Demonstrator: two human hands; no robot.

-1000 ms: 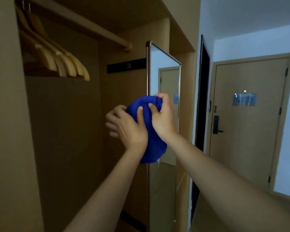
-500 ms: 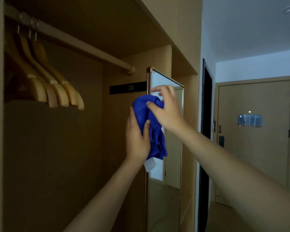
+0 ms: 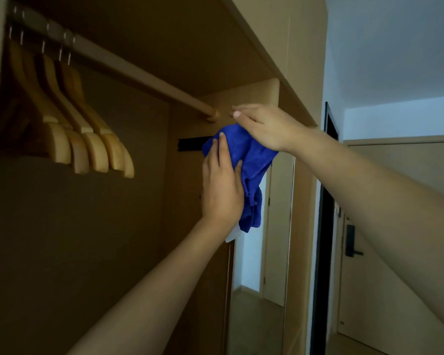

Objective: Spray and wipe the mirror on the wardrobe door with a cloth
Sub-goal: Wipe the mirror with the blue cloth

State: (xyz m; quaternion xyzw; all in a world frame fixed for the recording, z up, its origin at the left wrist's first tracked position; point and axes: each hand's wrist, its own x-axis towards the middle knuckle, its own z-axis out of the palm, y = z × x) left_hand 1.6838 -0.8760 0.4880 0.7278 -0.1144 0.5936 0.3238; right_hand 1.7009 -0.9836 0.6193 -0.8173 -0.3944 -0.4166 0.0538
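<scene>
— While both arms reach up into the open wardrobe, what does each hand have?

— Both are on the blue cloth (image 3: 249, 160). The left hand (image 3: 222, 190) lies flat against its lower left part, fingers straight and pointing up, pressing it rather than closing round it. The right hand (image 3: 264, 125) sits on top of the bunched upper part, fingers stretched out to the left, grasping the cloth from above.

— Where is the cloth against the mirror?

— At the top of the tall narrow mirror (image 3: 256, 290), covering its upper end; the mirror's top edge is hidden behind cloth and hands. The cloth hangs in folds, and a small white tag (image 3: 232, 235) shows at its lower end, just under the left wrist.

— Any writing on that tag?

— Too small to tell. A dark strip (image 3: 191, 144) on the wardrobe wall just left of the cloth is unreadable too.

— What else is there?

— A wooden rail (image 3: 128, 70) runs across the wardrobe, ending just beside the right fingertips. Wooden hangers (image 3: 87, 139) hang at its left end, well apart from the hands. On the right stands a door with a dark handle lock (image 3: 350, 240).
</scene>
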